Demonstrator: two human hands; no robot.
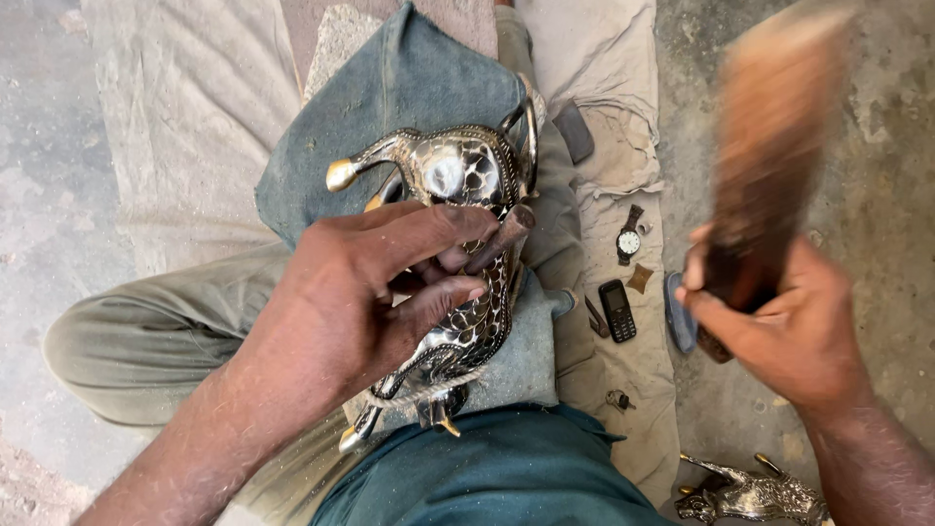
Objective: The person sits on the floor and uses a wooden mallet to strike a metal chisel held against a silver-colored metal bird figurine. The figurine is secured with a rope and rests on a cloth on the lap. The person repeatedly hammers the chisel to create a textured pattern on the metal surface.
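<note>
My left hand (375,282) pinches a short dark metal punch (506,232) between thumb and fingers and rests on a shiny silver metal animal figure (458,175) with engraved patterns. The figure lies on a blue-grey cloth pad (390,88) over my lap. My right hand (779,326) is raised at the right, gripping a wooden mallet (769,136) that is blurred with motion, well apart from the figure.
A beige cloth (623,127) on the concrete floor carries a wristwatch (629,239), a small black phone (617,310), a dark flat block (575,131) and small bits. A second silver figure (750,497) lies at the lower right.
</note>
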